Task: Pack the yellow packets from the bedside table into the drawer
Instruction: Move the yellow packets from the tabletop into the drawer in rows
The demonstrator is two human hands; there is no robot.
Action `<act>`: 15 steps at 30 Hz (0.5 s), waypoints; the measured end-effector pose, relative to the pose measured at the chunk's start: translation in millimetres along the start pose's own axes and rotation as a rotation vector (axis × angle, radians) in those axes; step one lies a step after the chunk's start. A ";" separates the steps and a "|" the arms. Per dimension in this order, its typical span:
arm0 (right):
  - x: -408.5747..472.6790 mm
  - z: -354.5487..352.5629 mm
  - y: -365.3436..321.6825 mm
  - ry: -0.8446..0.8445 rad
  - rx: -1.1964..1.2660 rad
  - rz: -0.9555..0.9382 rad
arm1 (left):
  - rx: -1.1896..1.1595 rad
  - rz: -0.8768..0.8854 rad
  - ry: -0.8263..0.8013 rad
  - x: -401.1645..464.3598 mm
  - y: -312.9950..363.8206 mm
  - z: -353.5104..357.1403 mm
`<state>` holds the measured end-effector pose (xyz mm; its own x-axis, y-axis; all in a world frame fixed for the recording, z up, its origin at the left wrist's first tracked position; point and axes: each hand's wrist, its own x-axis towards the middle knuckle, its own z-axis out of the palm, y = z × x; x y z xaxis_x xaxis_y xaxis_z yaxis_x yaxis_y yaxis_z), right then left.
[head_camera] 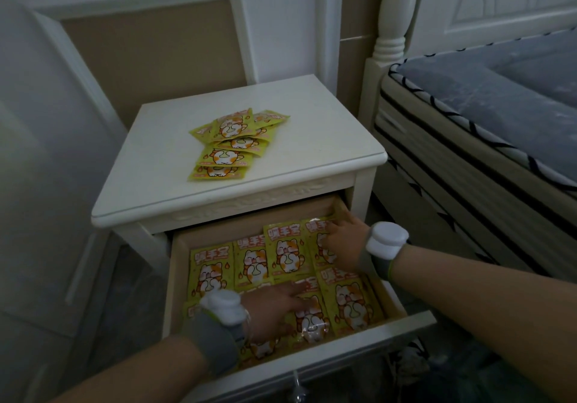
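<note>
nearest, at the bottom of the frame, the pulled-out drawer [402,301] lies open below the bedside table [312,152], its floor tiled with yellow packets laid flat [281,252]. the left hand [274,307] rests there with fingers straight, flat on a packet, gripping nothing; the right hand [342,248], right of centre, presses its fingers on the far-right packet, and whether it pinches anything i cannot tell. the loose pile of yellow packets [232,143] waits on the tabletop, above and beyond both hands toward frame centre, strung front to back; i'd say the right hand is slightly nearer
</note>
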<state>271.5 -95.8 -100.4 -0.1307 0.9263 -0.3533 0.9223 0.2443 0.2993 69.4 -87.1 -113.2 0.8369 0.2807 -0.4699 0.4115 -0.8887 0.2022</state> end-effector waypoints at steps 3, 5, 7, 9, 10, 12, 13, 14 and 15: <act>6.4 -5.0 -2.0 0.066 0.001 0.021 | 0.022 0.015 -0.009 1.9 -2.0 -3.8; 10.9 -14.4 -1.0 0.099 0.021 0.022 | 0.041 -0.006 -0.010 0.9 -4.8 -11.8; 14.8 -31.7 -0.2 0.123 0.122 0.018 | 0.020 -0.060 0.010 -4.1 -11.0 -25.7; 15.9 -49.3 2.4 0.198 0.280 0.030 | -0.015 -0.103 0.077 -9.4 -21.1 -43.8; 15.9 -59.3 3.0 0.261 0.338 0.036 | -0.041 -0.125 0.133 -15.5 -27.2 -55.8; 14.2 -77.8 4.4 0.392 0.391 0.048 | -0.076 -0.190 0.264 -30.6 -39.8 -81.7; 12.2 -85.6 3.8 0.465 0.406 0.047 | -0.096 -0.231 0.333 -39.5 -45.2 -93.5; 10.6 -93.9 2.4 0.536 0.405 0.047 | -0.132 -0.264 0.415 -49.6 -50.7 -104.2; 9.8 -103.0 1.7 0.609 0.394 0.047 | -0.183 -0.286 0.496 -59.4 -55.7 -115.3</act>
<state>234.3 -56.7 -12.1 -0.1615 0.9565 0.2431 0.9794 0.1857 -0.0798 38.4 -12.5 2.5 0.7342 0.6742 -0.0798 0.6638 -0.6884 0.2923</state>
